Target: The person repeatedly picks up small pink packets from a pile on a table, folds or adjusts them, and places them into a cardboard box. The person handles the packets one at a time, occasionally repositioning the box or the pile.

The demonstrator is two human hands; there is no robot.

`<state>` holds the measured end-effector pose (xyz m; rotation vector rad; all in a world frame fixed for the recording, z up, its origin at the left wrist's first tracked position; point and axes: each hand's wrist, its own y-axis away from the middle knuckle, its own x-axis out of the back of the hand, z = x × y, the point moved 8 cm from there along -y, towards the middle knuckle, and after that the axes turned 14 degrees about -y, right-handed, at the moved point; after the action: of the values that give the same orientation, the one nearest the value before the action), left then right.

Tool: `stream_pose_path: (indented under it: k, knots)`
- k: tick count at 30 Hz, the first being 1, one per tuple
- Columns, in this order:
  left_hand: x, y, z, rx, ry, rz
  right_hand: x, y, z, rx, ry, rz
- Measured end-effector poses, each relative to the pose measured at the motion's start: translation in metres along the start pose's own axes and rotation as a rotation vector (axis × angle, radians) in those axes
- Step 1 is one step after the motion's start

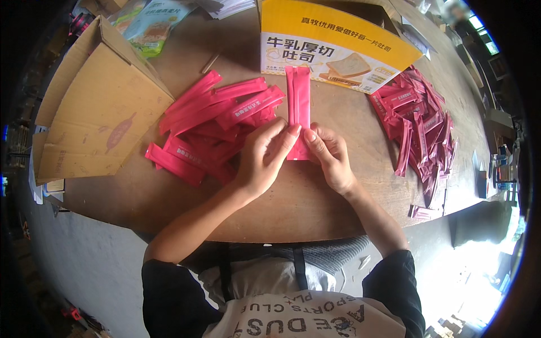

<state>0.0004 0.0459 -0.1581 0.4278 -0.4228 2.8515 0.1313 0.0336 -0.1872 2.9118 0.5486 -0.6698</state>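
A long pink foil sachet (pixel 299 99) stands lengthwise before me, its back seam facing up. My left hand (pixel 267 148) pinches its left edge, thumb on top. On the other edge, the thumb and fingers of my right hand (pixel 331 154) grip it lower down. Left of my left hand lies a loose pile of pink sachets (pixel 228 114), several of them bearing white print. A second heap of sachets (pixel 416 122), darker in the light there, lies to the right, apart from my right hand.
A yellow and white printed carton (pixel 338 50) stands behind the sachet. At the left is an open brown cardboard box (pixel 101 110), with a food pouch (pixel 154 27) behind it. One sachet (pixel 422 212) lies near the wooden table's (pixel 287 211) front right edge.
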Motion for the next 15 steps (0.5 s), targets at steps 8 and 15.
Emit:
stream_pose_path:
  k: [8,15]
  knots:
    - [-0.018,0.007,-0.003,0.21,0.323,-0.155,0.012,0.004,0.006,0.038,-0.281,0.031]
    - [-0.016,0.004,-0.016,0.218,0.387,-0.125,0.0,0.0,0.007,0.083,-0.214,0.061]
